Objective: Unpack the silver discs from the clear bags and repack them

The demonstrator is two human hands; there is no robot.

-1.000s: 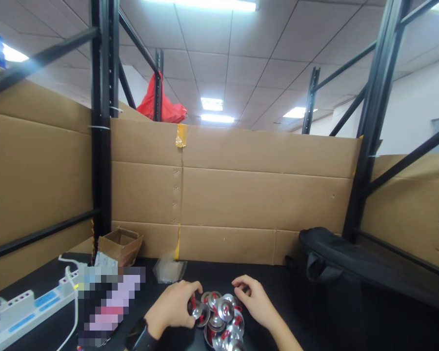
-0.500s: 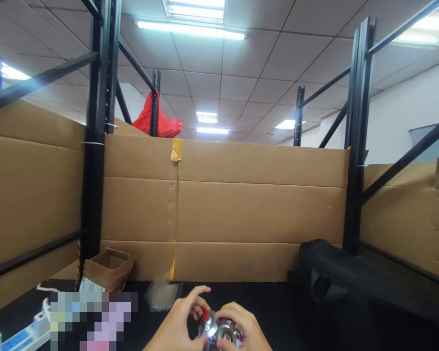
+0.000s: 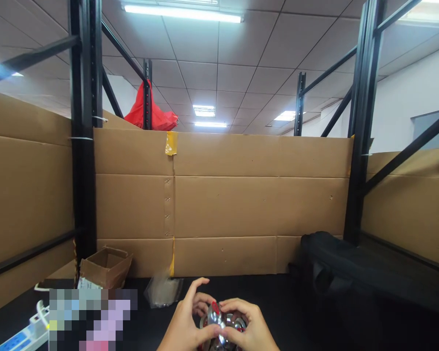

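Low in the head view, a shiny silver metal object (image 3: pixel 215 314) with rounded, disc-like parts and red details sits between my hands. My left hand (image 3: pixel 186 319) grips its left side with the thumb in front, while the index finger sticks up and curls over. On the other side, my right hand (image 3: pixel 251 324) is closed round it, fingers over the top and thumb on the near face. Both thumbtips nearly meet at the middle. The fingers and the lower frame edge hide part of the object, and its exact kind is unclear.
A clear plastic bag (image 3: pixel 163 291) lies left of my hands on the black table (image 3: pixel 278 302). Behind it stand an open cardboard box (image 3: pixel 108 268) and a cardboard wall (image 3: pixel 223 204). A white power strip (image 3: pixel 25 336) is at left, a black bag (image 3: pixel 336 273) at right.
The view has tilted down slightly. The silver object has turned in my hands, one red-marked part now standing more upright, and my right thumb has come in towards the left one.
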